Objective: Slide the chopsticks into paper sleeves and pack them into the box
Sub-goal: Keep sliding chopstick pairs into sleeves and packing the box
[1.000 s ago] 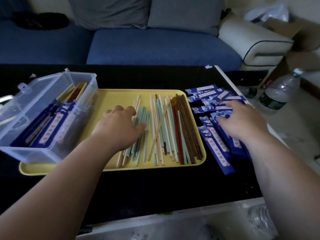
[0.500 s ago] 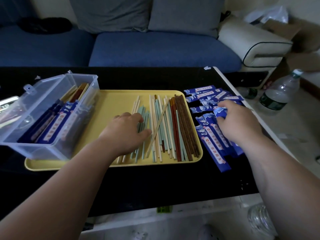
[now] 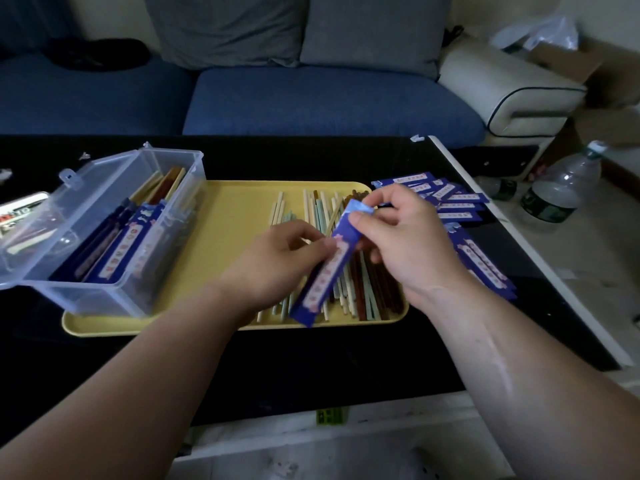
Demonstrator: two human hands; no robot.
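Above the yellow tray (image 3: 239,216): one blue paper sleeve (image 3: 329,268) held in both hands.
Left hand (image 3: 273,265) pinches it mid-length; right hand (image 3: 405,244) pinches its upper end. Its white label strip bears red marks, illegible. Loose chopsticks (image 3: 363,299) lie on the tray; the clear box (image 3: 86,299) stands at the tray's left end.

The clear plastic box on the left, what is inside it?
Inside the clear box, blue paper sleeves lie packed side by side, with tan and brown chopstick ends showing at the far end. What lies beneath the sleeves is covered and cannot be seen.
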